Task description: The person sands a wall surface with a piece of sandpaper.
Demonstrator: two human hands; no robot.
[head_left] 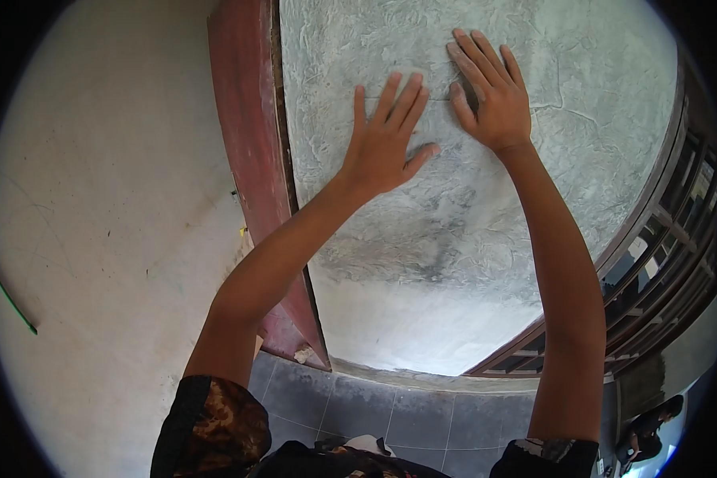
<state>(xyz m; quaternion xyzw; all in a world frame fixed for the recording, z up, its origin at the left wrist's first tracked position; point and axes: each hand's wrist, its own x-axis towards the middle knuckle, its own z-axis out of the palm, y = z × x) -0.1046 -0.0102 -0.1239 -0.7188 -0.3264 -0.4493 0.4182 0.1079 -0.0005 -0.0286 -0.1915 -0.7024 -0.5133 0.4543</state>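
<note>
Both of my arms reach up and forward to a grey wall (486, 215) with a rough, streaky plaster surface. My left hand (382, 143) lies against it with the fingers spread and the thumb out to the right. To its right and a little higher is my right hand (498, 103), palm toward the wall, fingers stretched and slightly apart. Its fingertips look dusted with pale powder. Neither hand holds anything that I can see; the palms are hidden. Fine cracks run through the plaster beside my right hand, and a dark patch shows below the hands.
A reddish door frame (251, 103) edges the wall on the left, with a pale wall (111, 175) beyond it. Dark window bars (653, 255) stand at right. Grey floor tiles (422, 414) lie below. A person in dark clothes (649, 434) is at lower right.
</note>
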